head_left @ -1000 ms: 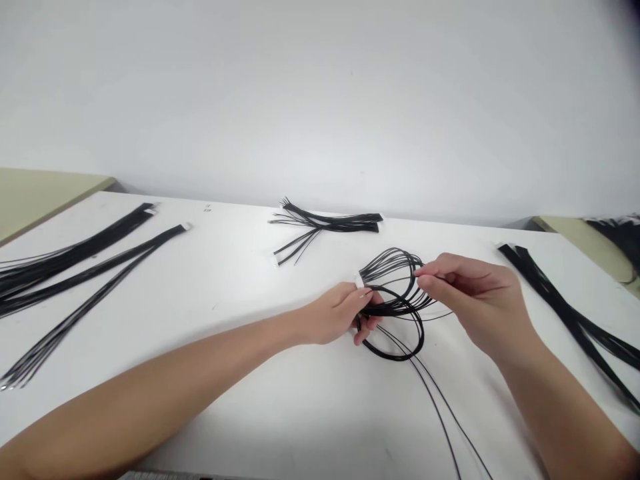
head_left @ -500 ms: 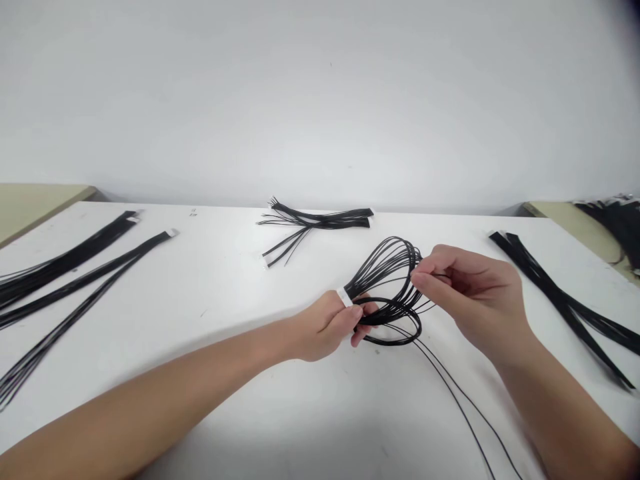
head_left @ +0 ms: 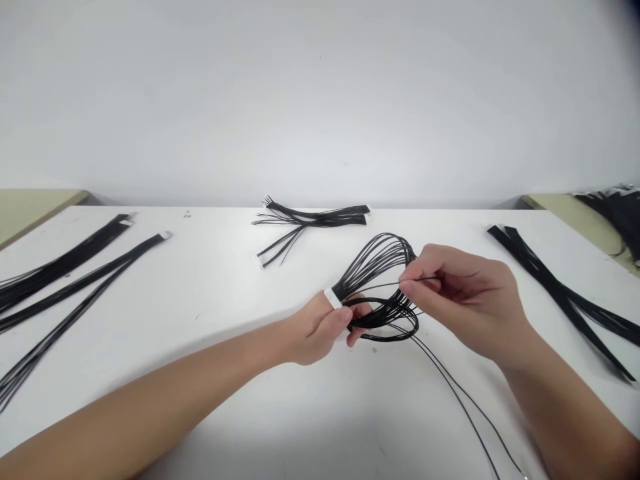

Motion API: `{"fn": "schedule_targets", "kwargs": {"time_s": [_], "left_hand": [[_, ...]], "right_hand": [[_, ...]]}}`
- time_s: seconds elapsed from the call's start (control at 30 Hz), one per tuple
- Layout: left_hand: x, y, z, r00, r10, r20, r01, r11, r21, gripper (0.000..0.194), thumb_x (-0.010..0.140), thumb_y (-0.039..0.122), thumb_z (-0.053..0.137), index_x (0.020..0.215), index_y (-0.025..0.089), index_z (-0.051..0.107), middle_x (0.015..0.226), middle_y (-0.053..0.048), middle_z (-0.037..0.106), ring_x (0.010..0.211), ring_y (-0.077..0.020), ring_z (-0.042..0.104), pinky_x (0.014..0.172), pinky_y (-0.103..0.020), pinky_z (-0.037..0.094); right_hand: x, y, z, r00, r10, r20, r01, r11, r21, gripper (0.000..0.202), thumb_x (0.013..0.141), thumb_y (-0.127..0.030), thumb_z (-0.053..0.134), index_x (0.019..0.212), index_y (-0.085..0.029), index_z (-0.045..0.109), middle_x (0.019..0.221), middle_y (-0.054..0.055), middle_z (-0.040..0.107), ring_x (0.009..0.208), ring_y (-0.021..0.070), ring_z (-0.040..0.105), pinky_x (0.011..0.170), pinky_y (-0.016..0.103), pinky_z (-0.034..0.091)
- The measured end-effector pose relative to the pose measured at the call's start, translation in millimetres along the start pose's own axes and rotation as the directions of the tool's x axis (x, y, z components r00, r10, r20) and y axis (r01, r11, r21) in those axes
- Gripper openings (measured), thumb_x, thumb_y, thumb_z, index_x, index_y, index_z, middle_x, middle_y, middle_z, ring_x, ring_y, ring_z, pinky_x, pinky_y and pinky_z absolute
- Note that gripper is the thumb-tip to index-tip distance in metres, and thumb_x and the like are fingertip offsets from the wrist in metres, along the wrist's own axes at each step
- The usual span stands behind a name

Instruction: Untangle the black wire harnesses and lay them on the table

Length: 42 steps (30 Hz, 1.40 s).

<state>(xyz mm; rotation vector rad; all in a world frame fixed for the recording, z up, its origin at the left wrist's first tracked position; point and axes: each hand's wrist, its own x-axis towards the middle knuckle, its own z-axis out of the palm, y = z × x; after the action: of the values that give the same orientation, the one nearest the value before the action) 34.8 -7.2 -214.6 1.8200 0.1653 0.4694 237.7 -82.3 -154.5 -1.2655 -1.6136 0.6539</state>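
Observation:
My left hand (head_left: 325, 327) is closed around one end of a looped black wire harness (head_left: 380, 257), just by its white connector (head_left: 333, 298). Thumb and fingers of my right hand (head_left: 463, 300) pinch a single thin black wire (head_left: 380, 286) at the right side of the loops. The short end of that wire sticks out past the fingertips. Below, a smaller loop of wires hangs from the left hand's grip. Two long loose wires (head_left: 460, 387) trail from the harness toward the lower right over the white table (head_left: 250, 413).
Behind the hands lies a small black harness (head_left: 325, 218) with splayed ends. Black cable bundles (head_left: 65, 267) lie at left, and another bundle (head_left: 555, 287) at right. A dark pile of cables (head_left: 615, 217) rests on a yellowish surface (head_left: 550, 202) beyond. A pale wall stands at the back.
The pinched wire now stands apart from the other loops, stretched between the connector and my right fingertips. Both hands and the harness appear slightly further left in view.

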Motion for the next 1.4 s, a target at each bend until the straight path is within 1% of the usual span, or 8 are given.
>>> {"fn": "schedule_targets", "kwargs": {"time_s": [0.23, 0.4, 0.53, 0.73, 0.93, 1.03, 1.23, 1.4], "left_hand": [[1, 1, 0.1, 0.999, 0.034, -0.030, -0.033, 0.999, 0.026, 0.048, 0.097, 0.044, 0.018, 0.072, 0.016, 0.047, 0.070, -0.004, 0.048, 0.068, -0.0157, 0.044, 0.070, -0.032, 0.039], [1, 1, 0.4, 0.998, 0.055, -0.036, -0.054, 0.998, 0.026, 0.044, 0.098, 0.039, 0.018, 0.075, 0.017, 0.048, 0.069, -0.004, 0.049, 0.067, -0.0157, 0.045, 0.070, -0.031, 0.041], [2, 2, -0.1, 0.998, 0.049, -0.039, -0.047, 0.998, 0.045, 0.047, 0.097, 0.041, 0.017, 0.070, 0.017, 0.046, 0.070, -0.004, 0.048, 0.067, -0.0159, 0.045, 0.070, -0.031, 0.040], [2, 2, -0.3, 0.997, 0.064, -0.044, -0.064, 0.998, 0.013, 0.046, 0.097, 0.042, 0.019, 0.070, 0.017, 0.046, 0.068, -0.004, 0.046, 0.065, -0.0148, 0.043, 0.065, -0.030, 0.038], [1, 0, 1.7, 0.997, 0.044, -0.061, -0.043, 0.999, 0.009, 0.048, 0.097, 0.046, 0.019, 0.068, 0.017, 0.045, 0.068, -0.004, 0.046, 0.065, -0.0151, 0.042, 0.067, -0.031, 0.038], [0, 0, 1.5, 0.997, 0.059, -0.056, -0.059, 0.998, -0.009, 0.047, 0.097, 0.045, 0.019, 0.070, 0.017, 0.046, 0.068, -0.004, 0.046, 0.065, -0.0156, 0.043, 0.066, -0.031, 0.038], [-1, -3, 1.2, 0.996, 0.070, -0.055, -0.072, 0.997, -0.017, 0.045, 0.097, 0.044, 0.020, 0.069, 0.018, 0.043, 0.067, -0.003, 0.047, 0.065, -0.0150, 0.044, 0.069, -0.031, 0.040], [-2, -8, 3.0, 0.993, 0.086, -0.078, -0.091, 0.994, -0.061, 0.040, 0.097, 0.045, 0.023, 0.078, 0.018, 0.045, 0.067, -0.002, 0.047, 0.062, -0.0143, 0.045, 0.066, -0.031, 0.041]], "right_hand": [[0, 2, -7, 0.996, -0.022, 0.083, 0.026, 0.999, -0.045, 0.012, 0.082, -0.012, 0.061, 0.076, -0.022, 0.061, 0.063, -0.003, 0.043, 0.057, 0.0085, 0.038, 0.047, 0.025, 0.031], [0, 0, -6, 0.998, -0.012, 0.060, 0.018, 0.995, -0.102, 0.013, 0.080, -0.011, 0.061, 0.073, -0.022, 0.060, 0.061, -0.004, 0.041, 0.056, 0.0088, 0.038, 0.047, 0.025, 0.030], [1, 0, -4, 0.999, 0.016, 0.052, -0.010, 0.994, -0.109, 0.013, 0.080, -0.012, 0.061, 0.072, -0.022, 0.060, 0.060, -0.004, 0.038, 0.055, 0.0092, 0.036, 0.047, 0.025, 0.029], [1, 0, -2, 0.996, 0.078, 0.042, -0.070, 0.984, -0.165, 0.012, 0.079, -0.013, 0.061, 0.070, -0.021, 0.059, 0.059, -0.004, 0.039, 0.054, 0.0092, 0.036, 0.047, 0.024, 0.030], [3, 1, -1, 0.992, 0.116, 0.057, -0.103, 0.977, -0.186, 0.011, 0.079, -0.014, 0.061, 0.071, -0.021, 0.060, 0.059, -0.003, 0.039, 0.055, 0.0088, 0.036, 0.047, 0.023, 0.031], [3, 1, -2, 0.990, 0.123, 0.062, -0.113, 0.982, -0.149, 0.011, 0.080, -0.013, 0.060, 0.072, -0.020, 0.059, 0.060, -0.004, 0.038, 0.054, 0.0081, 0.035, 0.046, 0.022, 0.030], [1, 1, -4, 0.986, 0.143, 0.082, -0.145, 0.989, 0.010, 0.008, 0.084, -0.017, 0.060, 0.077, -0.020, 0.059, 0.062, -0.004, 0.037, 0.053, 0.0067, 0.034, 0.045, 0.020, 0.029], [1, 0, -3, 0.985, 0.138, 0.102, -0.141, 0.990, 0.027, 0.009, 0.085, -0.019, 0.060, 0.077, -0.019, 0.060, 0.063, -0.003, 0.037, 0.055, 0.0071, 0.035, 0.045, 0.021, 0.029]]}}
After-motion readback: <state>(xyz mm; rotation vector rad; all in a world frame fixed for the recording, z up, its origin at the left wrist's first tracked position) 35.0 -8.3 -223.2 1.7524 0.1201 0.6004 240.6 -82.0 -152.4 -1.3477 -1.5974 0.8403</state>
